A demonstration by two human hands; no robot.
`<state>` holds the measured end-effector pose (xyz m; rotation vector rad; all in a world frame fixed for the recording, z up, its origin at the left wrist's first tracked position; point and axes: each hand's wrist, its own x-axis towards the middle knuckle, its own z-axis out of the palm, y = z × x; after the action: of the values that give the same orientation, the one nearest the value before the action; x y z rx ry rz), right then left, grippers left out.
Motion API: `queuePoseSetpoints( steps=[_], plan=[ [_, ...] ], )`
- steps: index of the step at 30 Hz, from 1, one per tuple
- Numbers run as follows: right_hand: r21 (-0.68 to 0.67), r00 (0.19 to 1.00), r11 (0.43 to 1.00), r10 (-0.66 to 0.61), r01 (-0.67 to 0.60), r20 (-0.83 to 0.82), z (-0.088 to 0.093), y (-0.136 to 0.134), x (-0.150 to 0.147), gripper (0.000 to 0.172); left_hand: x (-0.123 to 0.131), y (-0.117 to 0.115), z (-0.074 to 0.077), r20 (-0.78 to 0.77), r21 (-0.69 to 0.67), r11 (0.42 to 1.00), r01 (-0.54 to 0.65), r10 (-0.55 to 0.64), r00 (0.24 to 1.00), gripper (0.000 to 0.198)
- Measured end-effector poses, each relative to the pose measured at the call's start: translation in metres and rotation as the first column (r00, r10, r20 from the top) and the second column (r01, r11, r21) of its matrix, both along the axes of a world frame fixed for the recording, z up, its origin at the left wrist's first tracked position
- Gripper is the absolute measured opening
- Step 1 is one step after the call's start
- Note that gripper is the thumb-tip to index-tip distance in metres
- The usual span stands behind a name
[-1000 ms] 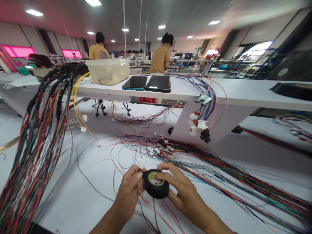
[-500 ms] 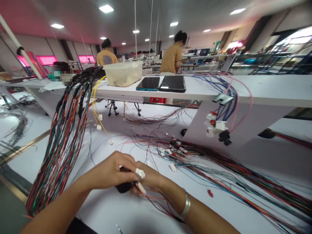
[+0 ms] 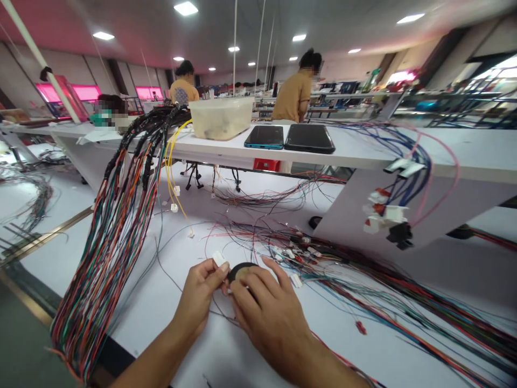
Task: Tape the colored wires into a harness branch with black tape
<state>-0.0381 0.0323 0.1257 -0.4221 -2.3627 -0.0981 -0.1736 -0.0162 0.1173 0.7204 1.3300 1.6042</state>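
Note:
My left hand (image 3: 197, 302) pinches a small white connector (image 3: 219, 258) with thin wires trailing from it. My right hand (image 3: 264, 310) is closed over a roll of black tape (image 3: 239, 269), which shows only above the fingers. Both hands meet low over the white table (image 3: 161, 302), just in front of a spread of loose coloured wires (image 3: 331, 269).
A thick bundle of coloured wires (image 3: 109, 237) hangs from the raised shelf (image 3: 355, 156) at left. On the shelf stand a plastic tub (image 3: 221, 117) and two phones (image 3: 291, 138). Connectors (image 3: 385, 215) dangle at right. Two people work at benches behind; another person is at far left.
My arms were crossed half a second ago, the left hand over the right wrist. Now they lie uncrossed, with the tape under my right hand and the connector raised in my left.

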Motion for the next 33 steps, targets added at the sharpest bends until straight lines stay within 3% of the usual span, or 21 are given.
queuePoseSetpoints(
  steps=[3, 6, 8, 14, 17, 20, 22, 26, 30, 33],
  plan=[
    [-0.206, 0.995, 0.978, 0.048, -0.030, 0.083, 0.000, 0.020, -0.001, 0.010, 0.002, -0.004, -0.002, -0.100, 0.013, 1.000, 0.006, -0.005, 0.995, 0.029],
    [-0.459, 0.965, 0.885, 0.182, -0.077, 0.187, 0.005, 0.037, 0.004, 0.012, 0.006, -0.008, -0.011, -0.191, 0.011, 1.000, -0.020, 0.021, 0.981, 0.028],
    [-0.556, 0.942, 0.828, 0.242, -0.076, 0.233, 0.006, 0.042, 0.006, 0.013, 0.010, -0.010, -0.020, -0.245, 0.005, 0.998, -0.067, 0.066, 0.967, 0.028],
    [-0.595, 0.944, 0.804, 0.198, -0.003, 0.263, -0.002, 0.038, 0.003, 0.022, 0.023, -0.012, -0.040, -0.368, 0.051, 0.960, -0.276, 0.274, 0.888, 0.024],
    [-0.614, 0.951, 0.789, 0.176, 0.018, 0.255, -0.005, 0.035, 0.002, 0.025, 0.025, -0.012, -0.040, -0.516, 0.181, 0.938, -0.294, 0.345, 0.784, 0.021],
    [-0.666, 0.955, 0.745, 0.166, 0.041, 0.245, -0.009, 0.037, -0.002, 0.025, 0.032, -0.016, -0.034, -0.596, 0.215, 0.933, -0.289, 0.360, 0.718, 0.016],
    [-0.645, 0.955, 0.759, 0.123, 0.085, 0.270, -0.016, 0.041, -0.004, 0.025, 0.039, -0.022, -0.031, -0.568, 0.223, 0.932, -0.284, 0.361, 0.740, 0.015],
    [-0.483, 0.925, 0.834, -0.083, 0.269, 0.371, -0.036, 0.055, 0.007, 0.028, 0.047, -0.033, -0.025, -0.369, 0.306, 0.920, -0.246, 0.353, 0.860, 0.008],
    [-0.313, 0.914, 0.900, -0.181, 0.303, 0.364, -0.064, 0.065, 0.049, 0.023, 0.032, -0.022, -0.030, -0.176, -0.009, 0.971, -0.240, 0.235, 0.956, 0.021],
    [-0.117, 0.863, 0.928, -0.277, 0.355, 0.422, -0.083, 0.067, 0.084, 0.038, 0.023, -0.009, -0.045, -0.097, -0.053, 0.952, -0.301, 0.295, 0.950, 0.014]
  ],
)
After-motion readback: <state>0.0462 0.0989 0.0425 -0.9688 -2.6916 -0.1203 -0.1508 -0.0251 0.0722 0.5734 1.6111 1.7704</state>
